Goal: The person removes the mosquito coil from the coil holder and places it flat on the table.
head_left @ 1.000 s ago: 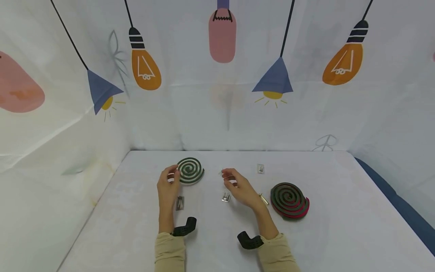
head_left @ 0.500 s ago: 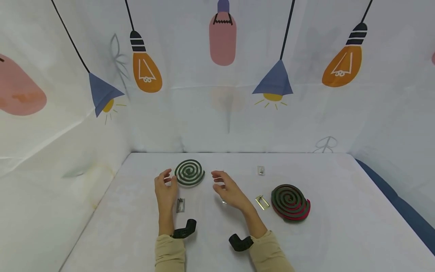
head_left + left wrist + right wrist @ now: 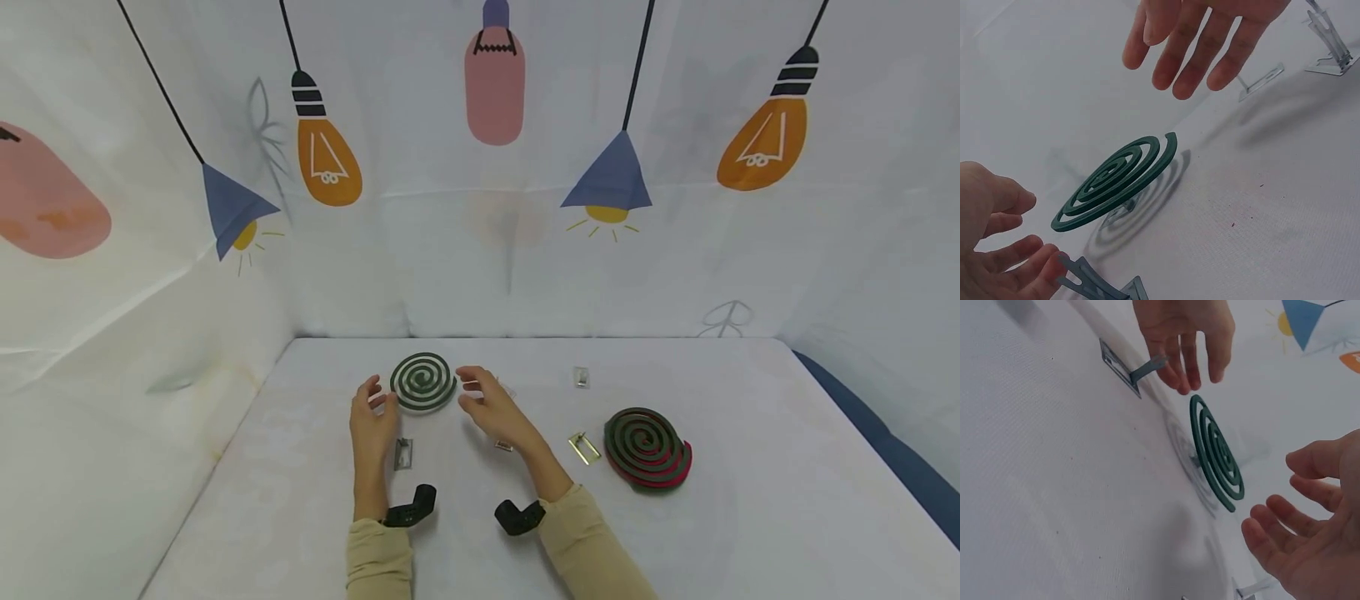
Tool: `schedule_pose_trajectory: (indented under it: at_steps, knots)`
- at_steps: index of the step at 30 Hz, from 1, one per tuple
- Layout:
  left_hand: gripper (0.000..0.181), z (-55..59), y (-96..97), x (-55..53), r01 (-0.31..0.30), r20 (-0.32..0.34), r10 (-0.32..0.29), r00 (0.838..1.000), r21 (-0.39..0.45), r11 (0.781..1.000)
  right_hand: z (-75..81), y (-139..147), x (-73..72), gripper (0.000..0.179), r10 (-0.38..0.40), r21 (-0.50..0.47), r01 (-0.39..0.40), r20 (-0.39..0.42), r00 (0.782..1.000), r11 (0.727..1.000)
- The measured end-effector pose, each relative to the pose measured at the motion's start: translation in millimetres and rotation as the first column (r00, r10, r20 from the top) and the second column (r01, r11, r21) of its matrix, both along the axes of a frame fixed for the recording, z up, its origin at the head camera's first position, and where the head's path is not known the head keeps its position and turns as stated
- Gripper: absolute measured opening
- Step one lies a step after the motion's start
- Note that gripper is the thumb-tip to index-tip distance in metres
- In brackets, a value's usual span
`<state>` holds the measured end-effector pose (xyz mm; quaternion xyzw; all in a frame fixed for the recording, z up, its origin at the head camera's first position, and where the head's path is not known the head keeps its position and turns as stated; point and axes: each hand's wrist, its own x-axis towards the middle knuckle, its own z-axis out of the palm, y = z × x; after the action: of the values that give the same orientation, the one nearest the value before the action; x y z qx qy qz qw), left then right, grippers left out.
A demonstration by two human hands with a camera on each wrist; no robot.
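A single green mosquito coil sits raised on a small metal stand, between my two hands; in the left wrist view the coil casts its shadow below. My left hand is at the coil's left side, fingers loosely bent, gripping nothing. On its right side my right hand is held with fingers apart, and a gap separates it from the coil. Both hands flank the coil in the right wrist view. A silver coil stand lies close to my left wrist.
Stacked green and red mosquito coils lie at the right. A gold-toned stand is beside them, and another small stand sits farther back. A stand is partly hidden under my right hand. The white table ends at a white curtain.
My right hand has moved left toward the single coil, uncovering the gold-toned stand. My left hand has drawn slightly away from the coil's edge, which it was at or near before.
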<state>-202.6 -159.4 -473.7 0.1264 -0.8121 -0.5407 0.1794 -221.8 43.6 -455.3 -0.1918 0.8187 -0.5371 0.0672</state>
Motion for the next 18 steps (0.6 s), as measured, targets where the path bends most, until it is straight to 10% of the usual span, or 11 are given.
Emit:
schedule_pose_trajectory:
  at_steps: [18]
  knots:
    - [0.051,-2.5,-1.7,-1.4,0.044,0.103,-0.046,0.994,0.022,0.999,-7.8,-29.1,-32.2,0.051,-0.072,-0.002,0.073,0.097,0.993,0.997]
